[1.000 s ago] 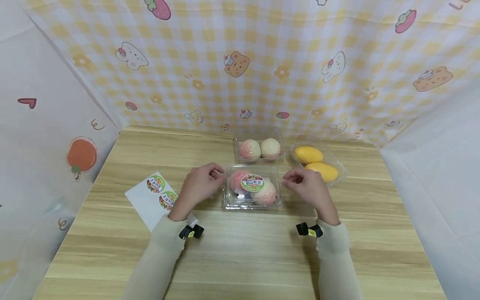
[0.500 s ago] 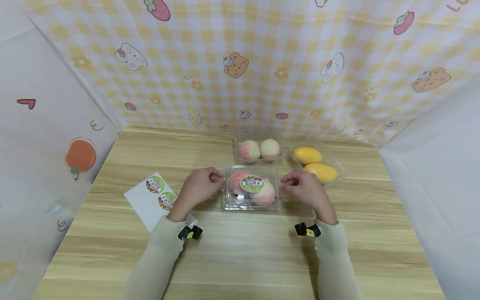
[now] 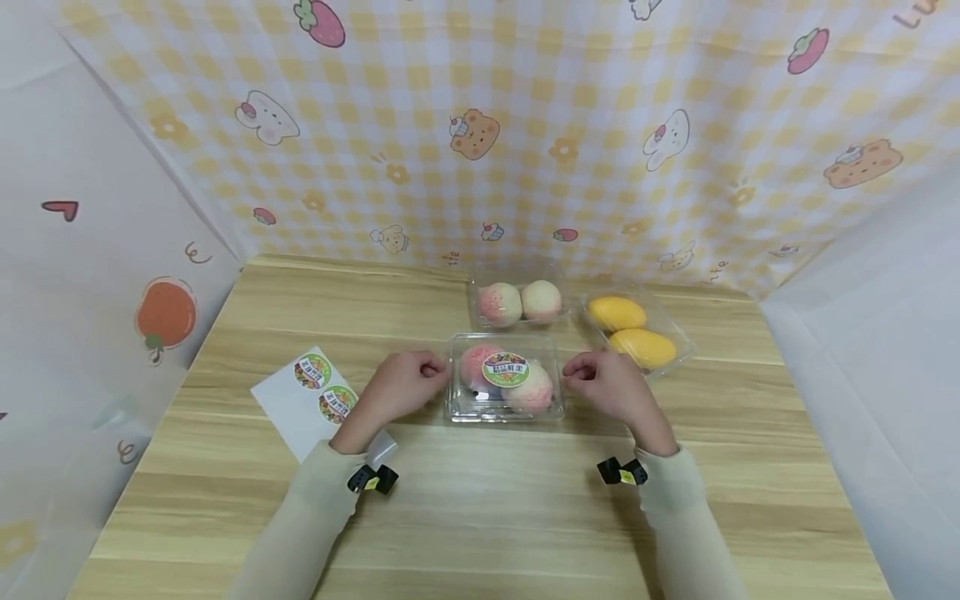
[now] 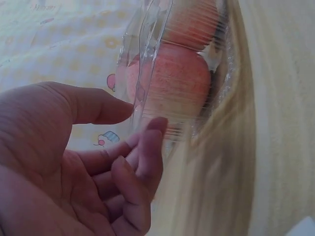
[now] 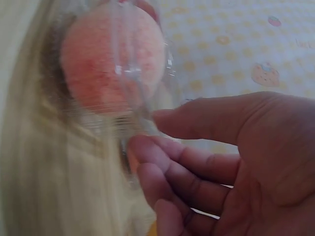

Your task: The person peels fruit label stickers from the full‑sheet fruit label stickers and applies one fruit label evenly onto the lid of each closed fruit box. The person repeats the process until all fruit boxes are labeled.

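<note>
A clear plastic fruit box (image 3: 467,408) with two pink-and-cream peaches (image 3: 531,393) inside lies in the middle of the table. Its lid is down and carries an oval fruit label sticker (image 3: 506,370). On the box's left side, my left hand (image 3: 405,385) pinches the rim between thumb and fingertips. My right hand (image 3: 611,385) does the same at the right rim. Both wrist views show thumb tips right at the plastic edge, with the other fingers curled below. The left wrist view shows a peach (image 4: 172,78) through the ribbed wall; the right wrist view shows another peach (image 5: 113,59).
Behind stands a second clear box (image 3: 478,321) with two peaches. At the back right another clear box (image 3: 678,333) holds two yellow mangoes (image 3: 642,347). A white sheet (image 3: 285,408) with oval stickers lies left, partly under my left forearm. A patterned curtain (image 3: 420,100) closes off the back.
Both hands have shifted slightly down toward the near side along the box's edges, and the wrists have dropped back a little. The box and its label stay in place.
</note>
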### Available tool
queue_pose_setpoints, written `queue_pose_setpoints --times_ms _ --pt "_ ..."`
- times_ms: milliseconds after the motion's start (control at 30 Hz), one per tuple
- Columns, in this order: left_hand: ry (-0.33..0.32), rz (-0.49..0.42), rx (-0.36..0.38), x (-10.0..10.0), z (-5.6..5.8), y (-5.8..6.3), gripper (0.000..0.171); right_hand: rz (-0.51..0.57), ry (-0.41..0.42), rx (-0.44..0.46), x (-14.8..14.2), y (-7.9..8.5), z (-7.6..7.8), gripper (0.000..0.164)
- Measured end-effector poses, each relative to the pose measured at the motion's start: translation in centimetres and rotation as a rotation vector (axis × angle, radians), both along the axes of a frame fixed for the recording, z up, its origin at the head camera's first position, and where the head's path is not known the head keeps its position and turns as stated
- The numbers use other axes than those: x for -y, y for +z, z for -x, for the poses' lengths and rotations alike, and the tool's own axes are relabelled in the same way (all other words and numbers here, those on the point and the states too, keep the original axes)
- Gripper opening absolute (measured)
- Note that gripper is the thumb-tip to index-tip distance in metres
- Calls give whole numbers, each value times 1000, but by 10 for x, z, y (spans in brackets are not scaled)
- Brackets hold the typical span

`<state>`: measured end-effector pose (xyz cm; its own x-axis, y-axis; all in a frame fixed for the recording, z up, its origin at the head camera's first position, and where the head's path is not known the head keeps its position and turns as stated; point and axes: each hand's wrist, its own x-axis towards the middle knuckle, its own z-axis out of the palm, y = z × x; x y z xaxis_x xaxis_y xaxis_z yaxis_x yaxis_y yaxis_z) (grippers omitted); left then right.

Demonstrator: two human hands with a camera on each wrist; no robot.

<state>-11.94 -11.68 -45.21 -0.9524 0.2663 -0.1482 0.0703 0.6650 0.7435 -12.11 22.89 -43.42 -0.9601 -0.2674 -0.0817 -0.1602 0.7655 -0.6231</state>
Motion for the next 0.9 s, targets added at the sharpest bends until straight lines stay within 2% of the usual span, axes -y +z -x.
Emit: queue_pose_setpoints --times_ms 167,467,900 --pt "5 -58 27 4 -3 -4 22 70 -23 -2 1 -8 -7 9" --pt "27 -60 37 12 -5 -5 25 130 -55 -21 14 -12 -15 7" --pt "60 -21 51 31 -6 -4 28 196 -22 73 28 -19 -14 8"
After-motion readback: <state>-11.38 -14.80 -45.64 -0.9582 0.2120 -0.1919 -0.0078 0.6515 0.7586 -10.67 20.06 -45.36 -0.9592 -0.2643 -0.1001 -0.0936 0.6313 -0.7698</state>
